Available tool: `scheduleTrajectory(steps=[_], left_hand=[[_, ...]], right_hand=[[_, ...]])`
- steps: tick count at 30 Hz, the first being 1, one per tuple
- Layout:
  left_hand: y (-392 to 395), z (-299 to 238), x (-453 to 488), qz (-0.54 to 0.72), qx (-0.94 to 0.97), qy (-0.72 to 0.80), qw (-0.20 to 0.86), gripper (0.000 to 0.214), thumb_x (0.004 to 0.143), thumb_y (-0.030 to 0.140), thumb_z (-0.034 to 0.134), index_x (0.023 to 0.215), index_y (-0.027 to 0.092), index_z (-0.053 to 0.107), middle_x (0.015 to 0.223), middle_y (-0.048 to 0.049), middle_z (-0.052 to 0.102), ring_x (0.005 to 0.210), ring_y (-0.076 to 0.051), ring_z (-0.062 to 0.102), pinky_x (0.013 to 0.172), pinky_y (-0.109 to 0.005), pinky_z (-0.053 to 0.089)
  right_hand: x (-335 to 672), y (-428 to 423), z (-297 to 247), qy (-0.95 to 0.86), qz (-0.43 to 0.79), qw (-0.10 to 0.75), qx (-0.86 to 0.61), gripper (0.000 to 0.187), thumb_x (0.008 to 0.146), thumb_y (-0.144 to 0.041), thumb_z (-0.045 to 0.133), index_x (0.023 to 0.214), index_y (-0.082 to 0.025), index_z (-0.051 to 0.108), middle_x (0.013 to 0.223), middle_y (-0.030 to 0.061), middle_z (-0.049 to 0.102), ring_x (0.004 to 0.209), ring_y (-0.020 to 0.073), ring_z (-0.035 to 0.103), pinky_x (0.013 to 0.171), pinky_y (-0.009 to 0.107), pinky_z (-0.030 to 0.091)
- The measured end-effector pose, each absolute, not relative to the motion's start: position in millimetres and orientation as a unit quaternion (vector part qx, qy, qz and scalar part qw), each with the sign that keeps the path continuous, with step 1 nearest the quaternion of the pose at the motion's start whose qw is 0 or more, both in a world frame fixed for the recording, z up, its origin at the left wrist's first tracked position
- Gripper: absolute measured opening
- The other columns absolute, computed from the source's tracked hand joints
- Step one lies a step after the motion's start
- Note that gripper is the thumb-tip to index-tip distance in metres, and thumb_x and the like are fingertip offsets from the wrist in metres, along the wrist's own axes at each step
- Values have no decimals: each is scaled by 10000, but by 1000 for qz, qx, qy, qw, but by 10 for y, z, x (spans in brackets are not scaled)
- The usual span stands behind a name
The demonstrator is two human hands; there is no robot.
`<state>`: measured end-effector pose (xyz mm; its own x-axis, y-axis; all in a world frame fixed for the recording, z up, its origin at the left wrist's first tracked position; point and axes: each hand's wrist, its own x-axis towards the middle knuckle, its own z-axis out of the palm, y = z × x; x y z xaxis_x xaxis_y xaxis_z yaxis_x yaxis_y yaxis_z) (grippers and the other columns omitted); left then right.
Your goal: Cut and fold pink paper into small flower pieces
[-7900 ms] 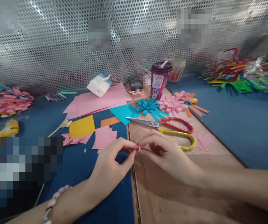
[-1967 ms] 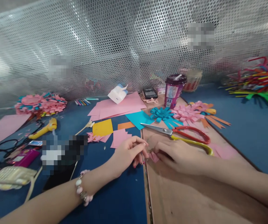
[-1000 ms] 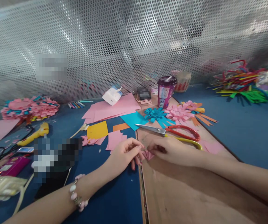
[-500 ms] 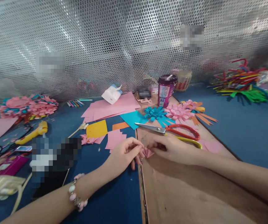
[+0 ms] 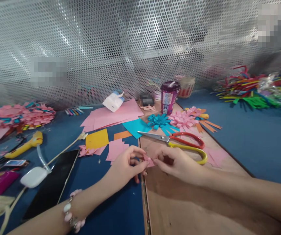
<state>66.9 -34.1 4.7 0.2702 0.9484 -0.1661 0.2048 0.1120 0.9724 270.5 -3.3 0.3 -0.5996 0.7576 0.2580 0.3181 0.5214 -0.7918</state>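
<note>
Pinching a folded pink paper piece (image 5: 149,160) from both sides, the left hand (image 5: 125,164) and right hand (image 5: 181,164) meet low over the seam where the blue counter (image 5: 111,202) joins a wooden board (image 5: 191,209). The fingers of each hand are closed narrowly on the paper. Red-and-yellow scissors (image 5: 179,142) lie just beyond the right hand, and loose pink squares (image 5: 115,149) lie near the left.

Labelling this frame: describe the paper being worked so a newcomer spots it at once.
Find the brown board on the blue table. At its left edge, left hand and right hand meet on a small pink piece. Unlike the flat pink squares beside it, it is folded and pinched.
</note>
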Motion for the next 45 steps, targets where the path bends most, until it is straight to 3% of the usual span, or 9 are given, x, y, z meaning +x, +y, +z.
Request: scheduleTrajectory(steps=[8, 12, 18, 23, 29, 36, 45], left_hand=[[-294, -8, 640, 344, 574, 484, 564, 502, 748, 352, 700, 1148, 171, 457, 889, -59, 642, 618, -152, 651, 394, -202, 479], [-296, 6, 631, 330, 589, 482, 558, 350, 773, 346, 668, 1038, 159, 538, 901, -71, 658, 636, -138, 641, 427, -203, 491], [-316, 47, 645, 305, 598, 482, 562, 211, 794, 351, 636, 877, 165, 581, 698, -12, 616, 599, -117, 609, 464, -200, 488], [-313, 65, 663, 315, 583, 499, 559, 210, 757, 328, 662, 840, 157, 572, 682, -5, 604, 592, -122, 600, 436, -203, 481], [-346, 73, 668, 328, 580, 493, 559, 193, 772, 318, 658, 823, 153, 573, 699, -10, 625, 591, -119, 596, 470, -219, 497], [-438, 92, 686, 317, 613, 521, 503, 117, 772, 257, 638, 838, 167, 602, 723, -9, 644, 632, -121, 597, 554, -228, 492], [-460, 97, 709, 317, 623, 521, 489, 128, 789, 272, 609, 881, 182, 609, 745, -23, 671, 664, -149, 631, 579, -253, 506]], right_hand=[[2704, -10, 15, -800, 417, 298, -312, 108, 882, -229, 509, 836, -154, 571, 702, -21, 536, 576, 69, 445, 510, 193, 376], [2704, -27, 41, -816, 402, 289, -297, 113, 895, -242, 499, 885, -153, 569, 700, -20, 550, 586, 74, 478, 524, 194, 394], [2699, -44, 36, -853, 317, 294, -291, 94, 886, -205, 495, 847, -160, 568, 607, -49, 508, 515, 65, 449, 488, 186, 361], [2695, -74, -41, -868, 228, 332, -292, 55, 874, -167, 499, 873, -167, 554, 613, -51, 543, 513, 62, 472, 499, 180, 360], [2676, -189, -126, -888, 50, 365, -276, 110, 907, -189, 479, 885, -161, 583, 545, -51, 552, 451, 75, 415, 444, 216, 260], [2676, -202, -141, -896, 15, 348, -274, 148, 932, -213, 451, 897, -169, 588, 564, -31, 593, 460, 84, 469, 448, 225, 250], [2655, -192, -123, -883, -10, 373, -286, 129, 910, -187, 462, 855, -178, 578, 491, -58, 525, 408, 76, 407, 429, 234, 222]])
